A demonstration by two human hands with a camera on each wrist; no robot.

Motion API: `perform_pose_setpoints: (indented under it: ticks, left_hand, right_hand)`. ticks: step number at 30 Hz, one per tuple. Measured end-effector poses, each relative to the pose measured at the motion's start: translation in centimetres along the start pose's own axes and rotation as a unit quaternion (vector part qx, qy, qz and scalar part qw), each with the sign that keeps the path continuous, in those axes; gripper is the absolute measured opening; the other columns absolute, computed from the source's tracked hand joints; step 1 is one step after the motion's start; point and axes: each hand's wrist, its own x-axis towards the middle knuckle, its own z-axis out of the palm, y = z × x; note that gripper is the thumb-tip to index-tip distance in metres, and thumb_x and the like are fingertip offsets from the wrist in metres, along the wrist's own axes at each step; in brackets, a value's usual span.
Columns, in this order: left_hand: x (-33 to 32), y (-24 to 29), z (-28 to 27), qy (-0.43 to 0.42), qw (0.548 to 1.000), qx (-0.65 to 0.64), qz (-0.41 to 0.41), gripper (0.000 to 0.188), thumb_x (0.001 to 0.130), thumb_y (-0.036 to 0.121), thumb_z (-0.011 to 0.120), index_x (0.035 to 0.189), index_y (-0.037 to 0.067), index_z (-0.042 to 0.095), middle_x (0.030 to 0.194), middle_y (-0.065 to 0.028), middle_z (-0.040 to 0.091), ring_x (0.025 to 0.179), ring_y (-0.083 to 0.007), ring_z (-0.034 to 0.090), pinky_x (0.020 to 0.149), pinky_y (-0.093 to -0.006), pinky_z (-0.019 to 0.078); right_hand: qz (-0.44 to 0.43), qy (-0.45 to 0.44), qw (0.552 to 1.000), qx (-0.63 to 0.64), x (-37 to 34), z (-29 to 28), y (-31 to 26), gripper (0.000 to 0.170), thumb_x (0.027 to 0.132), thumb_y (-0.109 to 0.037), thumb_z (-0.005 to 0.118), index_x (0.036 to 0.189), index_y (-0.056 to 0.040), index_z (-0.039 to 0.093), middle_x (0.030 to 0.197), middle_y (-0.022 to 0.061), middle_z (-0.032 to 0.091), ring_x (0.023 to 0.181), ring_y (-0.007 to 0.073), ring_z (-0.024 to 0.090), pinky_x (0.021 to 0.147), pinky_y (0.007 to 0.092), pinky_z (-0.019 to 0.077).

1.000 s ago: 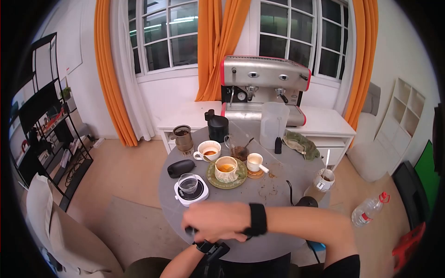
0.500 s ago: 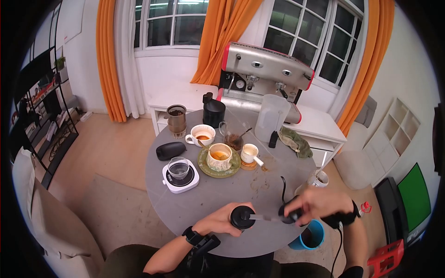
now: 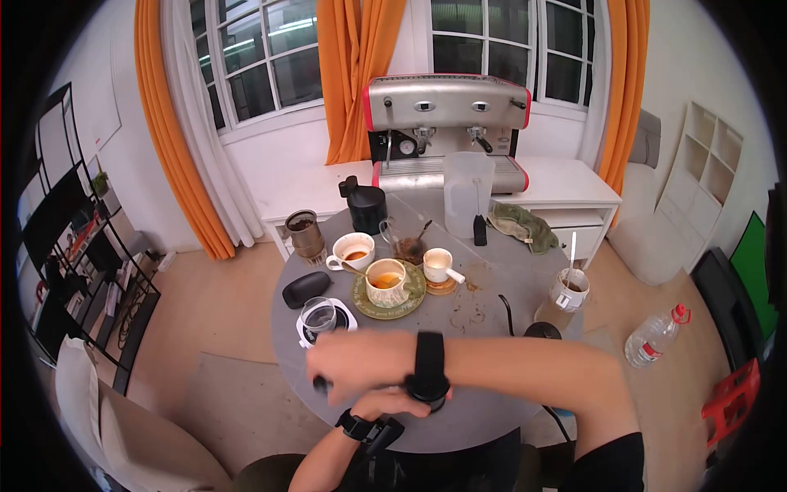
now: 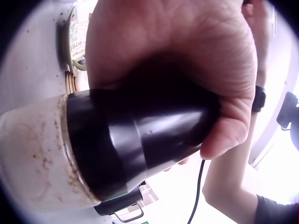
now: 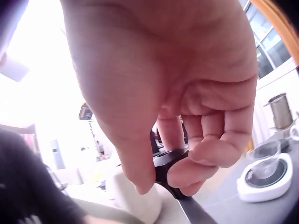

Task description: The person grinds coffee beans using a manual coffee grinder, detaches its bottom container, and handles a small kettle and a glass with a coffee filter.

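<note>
Low in the head view, my left hand [image 3: 392, 403] grips a black hand grinder [image 3: 429, 398] near the table's front edge. The left wrist view shows its black body [image 4: 135, 135] in the left hand [image 4: 173, 46], and its clear container [image 4: 32, 154] is speckled brown. My right hand [image 3: 365, 361] reaches across above the left one, its wrist over the grinder's top. In the right wrist view, thumb and fingers of the right hand [image 5: 173, 79] pinch the crank's black knob [image 5: 164, 172], with the flat metal crank arm [image 5: 194, 211] running downward.
Beyond the hands are a white scale [image 5: 261, 186] with a glass cup [image 3: 318, 316], a black case [image 3: 306, 290], a green plate [image 3: 410, 305] holding a cup, a white mug [image 3: 351, 252], and a small handled cup [image 3: 438, 266]. A jar [image 3: 564, 299] stands right; an espresso machine [image 3: 447, 123] behind.
My right hand has swung the crank from the grinder's right side round to its left, crossing over the left hand. The left hand keeps its grip. The head view has tilted and shifted.
</note>
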Motion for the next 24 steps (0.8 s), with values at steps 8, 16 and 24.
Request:
perform_pose_setpoints:
  ticks: [8,16,24]
  left_hand:
    - [1.1,1.8,-0.1,-0.025,0.996,-0.009,0.079,0.046,0.055,0.016,0.074,0.097,0.005,0.058,0.087,-0.0033,0.063,0.08,-0.0141,0.057,0.074,-0.0272,0.0451]
    - [1.2,1.2,-0.4,-0.05,0.997,-0.019,0.048,0.046,0.053,0.015,0.073,0.095,0.005,0.057,0.088,-0.0042,0.063,0.084,-0.0158,0.056,0.079,-0.0293,0.0431]
    - [1.3,0.7,-0.6,-0.051,0.997,-0.031,0.057,0.051,0.054,0.016,0.076,0.099,0.005,0.056,0.092,-0.0069,0.063,0.088,-0.0179,0.057,0.082,-0.0316,0.0442]
  right_hand:
    - [-0.014,-0.214,0.97,0.116,-13.6,2.4,-4.4,0.047,0.081,-0.016,0.069,0.124,-0.007,0.05,0.106,0.0131,0.057,0.1,0.0304,0.055,0.083,0.042,0.046]
    - [0.292,-0.06,0.95,0.095,-20.8,-3.6,1.4,0.035,0.078,-0.019,0.075,0.11,-0.0088,0.066,0.066,0.0091,0.061,0.056,0.0149,0.055,0.052,0.0302,0.0419]
    - [0.271,0.009,0.963,0.007,-7.5,-5.3,9.6,0.034,0.077,-0.029,0.073,0.098,-0.0018,0.071,0.05,0.0019,0.058,0.047,0.0119,0.057,0.049,0.0291,0.0448]
